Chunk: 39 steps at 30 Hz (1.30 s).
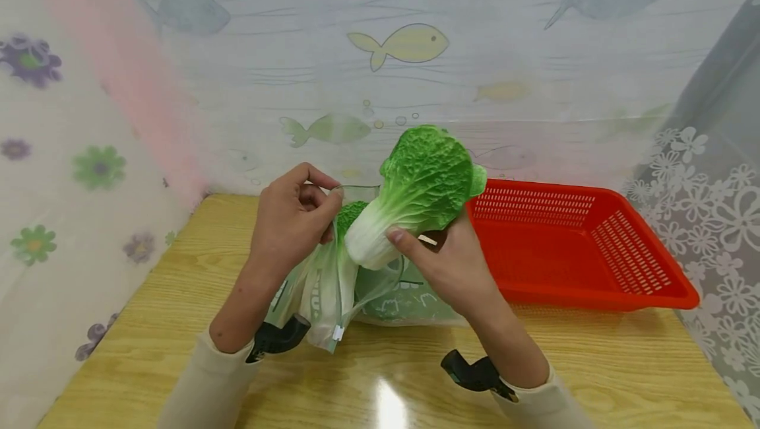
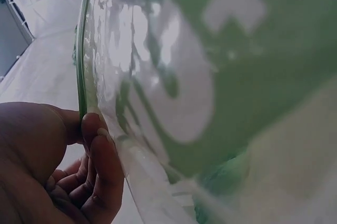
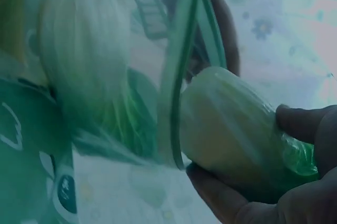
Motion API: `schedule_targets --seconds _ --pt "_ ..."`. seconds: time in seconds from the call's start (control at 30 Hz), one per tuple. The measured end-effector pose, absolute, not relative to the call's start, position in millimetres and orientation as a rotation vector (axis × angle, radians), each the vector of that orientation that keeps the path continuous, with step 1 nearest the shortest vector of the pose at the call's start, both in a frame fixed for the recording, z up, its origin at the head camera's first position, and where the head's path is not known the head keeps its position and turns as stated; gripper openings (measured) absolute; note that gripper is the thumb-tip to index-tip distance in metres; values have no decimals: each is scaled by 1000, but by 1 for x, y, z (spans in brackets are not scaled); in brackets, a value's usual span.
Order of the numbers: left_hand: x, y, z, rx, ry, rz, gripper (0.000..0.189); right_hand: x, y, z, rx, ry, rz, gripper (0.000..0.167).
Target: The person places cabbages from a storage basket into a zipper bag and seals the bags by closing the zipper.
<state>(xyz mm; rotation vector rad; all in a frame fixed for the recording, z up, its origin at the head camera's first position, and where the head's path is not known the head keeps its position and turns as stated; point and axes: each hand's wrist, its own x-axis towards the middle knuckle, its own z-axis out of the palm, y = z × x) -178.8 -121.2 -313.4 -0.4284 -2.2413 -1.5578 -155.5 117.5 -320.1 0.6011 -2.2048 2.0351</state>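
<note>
My left hand (image 1: 291,221) pinches the green-edged rim of a clear zip bag (image 1: 317,307) between thumb and fingers. Green and white print covers the bag, and a white slider (image 1: 338,333) sits low on its zip. Inside stands a Chinese cabbage (image 3: 87,40), its leafy end partly visible below my left fingers. Another Chinese cabbage (image 1: 427,178) is in my right hand (image 1: 460,267), tilted with its white base down and left, green leaves up. In the right wrist view its base is at the bag's mouth (image 3: 181,71); the hand's fingers grip its sides.
A red plastic basket (image 1: 552,244) with slotted walls stands on the right of the wooden table (image 1: 582,356). Green printed plastic (image 1: 415,303) lies flat behind the bag. Patterned curtains (image 1: 249,72) hang behind and at both sides.
</note>
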Motion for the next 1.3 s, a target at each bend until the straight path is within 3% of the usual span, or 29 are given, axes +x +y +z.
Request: schedule_targets --seconds 0.23,0.37,0.6,1.1,1.3 --pt "-184 -117 -316 -419 -2240 -1528 5 -145 104 -325 562 -2316 1648 88" --pt "-186 -115 -317 -433 -2223 -1536 4 -144 102 -327 602 -2395 1580 80" --pt "-187 -114 -320 -426 -2256 -1407 7 -146 97 -332 608 -2529 1683 62" --pt "-186 -109 -320 -540 -2131 -1371 9 -162 84 -352 680 -2239 1971 66" --pt "-184 -106 -320 -583 -2154 -1347 8 -161 85 -352 531 -2279 1907 60"
